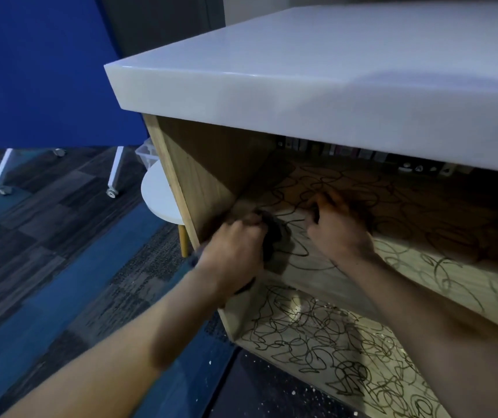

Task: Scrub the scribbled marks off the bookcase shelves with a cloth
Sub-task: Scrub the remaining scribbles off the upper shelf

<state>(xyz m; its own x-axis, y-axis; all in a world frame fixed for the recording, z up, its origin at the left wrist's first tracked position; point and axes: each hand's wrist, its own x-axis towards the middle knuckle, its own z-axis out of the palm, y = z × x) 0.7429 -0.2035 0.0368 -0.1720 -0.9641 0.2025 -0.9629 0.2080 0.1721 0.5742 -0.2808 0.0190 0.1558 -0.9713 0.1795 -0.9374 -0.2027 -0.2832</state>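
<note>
A: Location of cloth (273,236)?

B: Dark, bunched; pressed on the upper shelf (286,218) near its left front corner, close to the wooden side panel (193,188) of the bookcase; gripped by left hand (235,251), fingers curled round it, knuckles up.

A: State of right hand (339,226)?

B: Just beside the cloth, apart from it; resting on the same shelf, fingers bent with tips on the wood; nothing held; blurred, so finer detail not readable.

A: Condition of scribbled marks (311,188)?

B: Black looping lines across the upper shelf, running under and beyond both hands; same kind of marks on the front edge strip at right; dense tangle on the lower shelf (326,336) below, brightly lit, with pale specks scattered on it.

A: Remaining parts of bookcase?

B: Thick white top slab (317,73) overhanging the shelves, shading the rear of the upper compartment; row of small items (362,155) along the back, too dark to identify.

A: Surroundings?

B: Round white side surface (158,194) with a wooden leg just left of the side panel; blue panel (39,70) on white castored legs further left; floor of carpet tiles (45,236) in blue and grey; pale crumbs on the dark floor below the bookcase.
</note>
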